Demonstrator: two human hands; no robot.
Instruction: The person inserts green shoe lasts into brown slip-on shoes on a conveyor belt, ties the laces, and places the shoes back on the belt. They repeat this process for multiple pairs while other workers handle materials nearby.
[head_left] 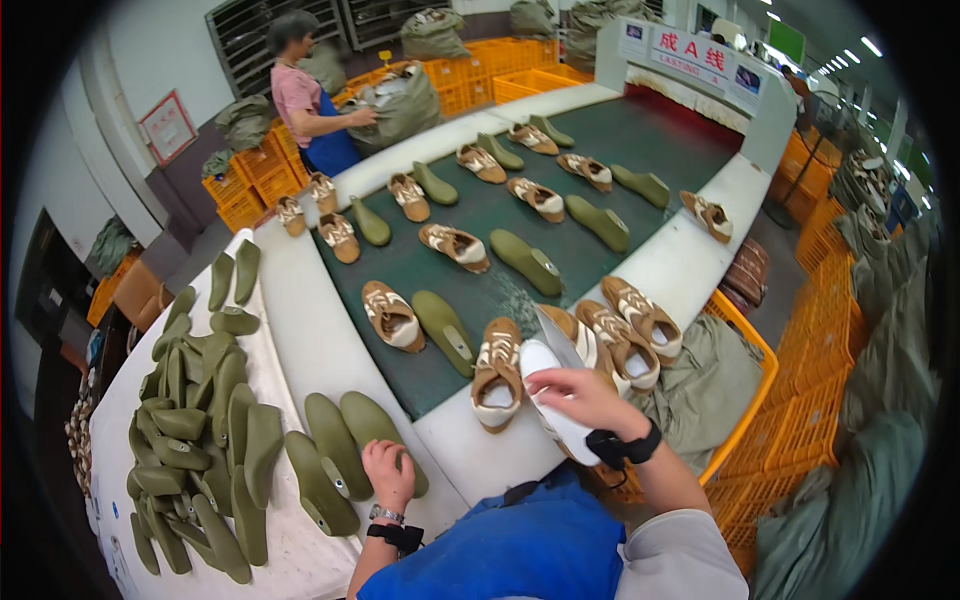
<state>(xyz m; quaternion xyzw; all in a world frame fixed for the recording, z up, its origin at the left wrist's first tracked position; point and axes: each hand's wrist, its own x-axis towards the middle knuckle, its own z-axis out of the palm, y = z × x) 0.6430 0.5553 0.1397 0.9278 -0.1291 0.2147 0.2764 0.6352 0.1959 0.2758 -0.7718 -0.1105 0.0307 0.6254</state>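
My left hand (388, 475) is curled over the near end of a green shoe last (365, 418). That last lies beside two similar lasts (325, 430) on the white table edge. My right hand (585, 402) is bent over a white sole-shaped piece (543, 365), its fingertips partly hidden against it. A thin grey flat piece (560, 338) stands up just beyond those fingers. To the left of the piece is a brown-and-white laced sneaker (497, 375); several more sneakers (640, 315) stand close together on its right.
A green conveyor belt (470, 305) carries sneakers and lasts in rows. Many loose lasts (190, 430) are heaped on a white-covered table at left. An orange crate (765, 370) holding grey-green cloth (705, 385) stands at right. Across the belt, a person (305, 100) handles a sack (395, 110).
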